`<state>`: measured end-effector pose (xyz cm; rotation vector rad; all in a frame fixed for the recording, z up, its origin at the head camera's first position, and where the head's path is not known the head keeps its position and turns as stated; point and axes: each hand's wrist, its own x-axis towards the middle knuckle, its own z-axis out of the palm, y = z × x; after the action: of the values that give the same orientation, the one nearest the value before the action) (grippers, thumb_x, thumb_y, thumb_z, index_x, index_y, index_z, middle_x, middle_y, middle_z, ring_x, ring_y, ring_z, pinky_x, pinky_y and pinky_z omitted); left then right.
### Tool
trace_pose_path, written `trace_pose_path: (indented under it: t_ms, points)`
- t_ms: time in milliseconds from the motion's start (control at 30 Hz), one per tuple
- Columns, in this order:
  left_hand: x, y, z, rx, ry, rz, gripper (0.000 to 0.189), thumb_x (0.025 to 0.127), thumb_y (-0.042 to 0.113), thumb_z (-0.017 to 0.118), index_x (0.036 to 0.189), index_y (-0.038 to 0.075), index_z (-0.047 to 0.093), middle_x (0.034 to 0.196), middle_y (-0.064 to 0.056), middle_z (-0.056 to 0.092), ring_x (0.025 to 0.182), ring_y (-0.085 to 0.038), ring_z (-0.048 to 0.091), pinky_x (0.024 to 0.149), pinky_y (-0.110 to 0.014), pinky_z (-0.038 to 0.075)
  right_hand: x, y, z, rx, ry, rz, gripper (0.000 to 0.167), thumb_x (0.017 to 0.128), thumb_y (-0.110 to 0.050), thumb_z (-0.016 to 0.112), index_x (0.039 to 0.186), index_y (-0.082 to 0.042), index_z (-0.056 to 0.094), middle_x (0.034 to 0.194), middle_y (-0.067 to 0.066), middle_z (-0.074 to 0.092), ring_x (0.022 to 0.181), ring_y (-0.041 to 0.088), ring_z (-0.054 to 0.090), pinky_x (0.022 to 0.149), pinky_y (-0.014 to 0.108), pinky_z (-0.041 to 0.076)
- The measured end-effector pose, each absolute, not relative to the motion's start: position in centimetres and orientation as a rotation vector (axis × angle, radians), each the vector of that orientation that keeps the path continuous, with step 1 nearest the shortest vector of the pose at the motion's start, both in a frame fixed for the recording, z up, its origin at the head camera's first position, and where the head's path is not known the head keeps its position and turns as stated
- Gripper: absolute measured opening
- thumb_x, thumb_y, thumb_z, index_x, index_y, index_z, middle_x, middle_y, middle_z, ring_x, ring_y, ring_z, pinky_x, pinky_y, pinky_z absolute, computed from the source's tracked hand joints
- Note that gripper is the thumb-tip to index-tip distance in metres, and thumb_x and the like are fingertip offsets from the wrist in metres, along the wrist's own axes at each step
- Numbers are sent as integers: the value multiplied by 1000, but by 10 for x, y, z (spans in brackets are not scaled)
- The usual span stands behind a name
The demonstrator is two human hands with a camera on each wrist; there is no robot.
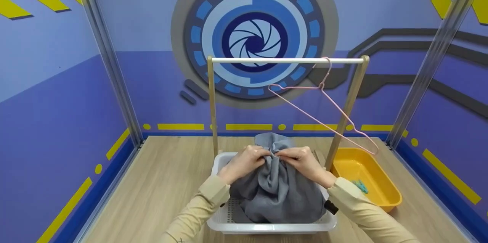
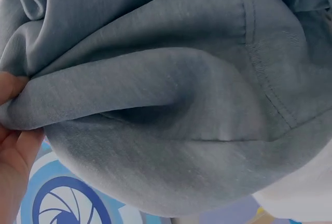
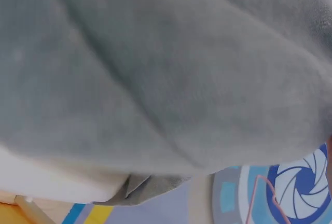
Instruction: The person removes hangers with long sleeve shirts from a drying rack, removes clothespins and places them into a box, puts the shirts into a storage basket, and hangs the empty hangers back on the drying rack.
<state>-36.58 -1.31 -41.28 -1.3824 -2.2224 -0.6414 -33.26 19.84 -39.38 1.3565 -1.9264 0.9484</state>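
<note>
A grey cloth garment [image 1: 284, 199] with stitched seams lies bunched in a white plastic basket [image 1: 272, 228], its upper part raised toward the hands. My left hand [image 1: 244, 162] pinches a fold near the top of the cloth; the left wrist view shows thumb and fingers on either side of that fold. Close beside it, my right hand [image 1: 305, 162] pinches the same cloth from the right. In the right wrist view the grey fabric [image 3: 171, 79] fills most of the picture and hides nearly all of that hand. What kind of garment it is, I cannot tell.
Behind the basket stands a small wooden rack with a white rail [image 1: 248, 60]. A pink hanger [image 1: 305, 112] hangs at its right end. To the right, a yellow tub [image 1: 385, 176] contains teal clips [image 1: 360, 186]. A small black piece [image 1: 331, 207] sits by the basket's right side.
</note>
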Motion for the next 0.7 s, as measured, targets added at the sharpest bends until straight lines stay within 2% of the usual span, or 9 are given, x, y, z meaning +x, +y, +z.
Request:
trace_pose_path:
  t_ms: [167,367,500,700]
  points:
    - [-365,-12,-422,-1410,-2299,-625,19,84,-1,60,100,7,68,93,-3,64,85,-11,59,72,-16,42,-334,201,-406,1356,-2036,944,20,71,18,65,88,7,67,83,15,65,72,27,63,64,25,49]
    - [-364,-10,-436,-1419,-2389,-563,20,83,-2,61,98,8,69,91,-1,64,81,-8,58,69,-15,42,-355,212,-440,1413,-2178,904,13,80,3,65,92,-1,70,89,4,66,78,16,61,66,23,48]
    - [-364,-9,-445,-1424,-2416,-447,21,80,-1,63,95,12,70,89,2,64,80,-8,58,66,-15,43,-356,213,-447,1484,-2238,843,13,80,2,65,92,-3,69,89,4,66,80,15,61,67,24,47]
    - [-363,-7,-450,-1426,-2529,-355,22,81,3,65,99,15,70,93,4,64,85,-8,58,70,-16,43,-355,214,-451,1523,-2331,788,13,82,-2,66,93,-6,69,89,1,65,81,11,59,69,21,46]
